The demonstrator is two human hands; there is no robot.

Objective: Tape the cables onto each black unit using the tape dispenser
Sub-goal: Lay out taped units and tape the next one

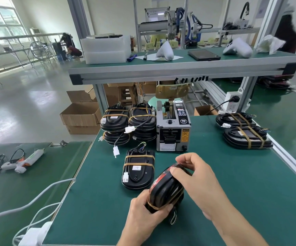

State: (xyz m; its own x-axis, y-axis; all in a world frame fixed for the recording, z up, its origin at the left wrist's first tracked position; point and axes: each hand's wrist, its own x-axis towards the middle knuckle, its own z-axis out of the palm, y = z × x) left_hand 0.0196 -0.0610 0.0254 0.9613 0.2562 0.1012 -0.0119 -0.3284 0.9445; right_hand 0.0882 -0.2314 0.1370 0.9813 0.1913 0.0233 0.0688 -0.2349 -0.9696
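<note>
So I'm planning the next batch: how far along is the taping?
Done: taped black units stacked left of the grey tape dispenser, one flat, two right. In hand: the left hand holds a black unit while the right hand presses tape. No untaped units are visible.

The tape dispenser [173, 127] bears a round "SEMI" button — its yellow warning label is unreadable.

Held unit [166, 187]: black, oval, tilted on edge above the bench [232, 183], tan tape band across its lower end, red strip along the rim. Taped unit [138, 170] lies flat just left of it, 2 tape bands, white connector at its side. Dispenser [173, 126] upright behind, grey. Unit stacks [128, 123] left of dispenser; 2 taped units [245, 128] far right.
</note>
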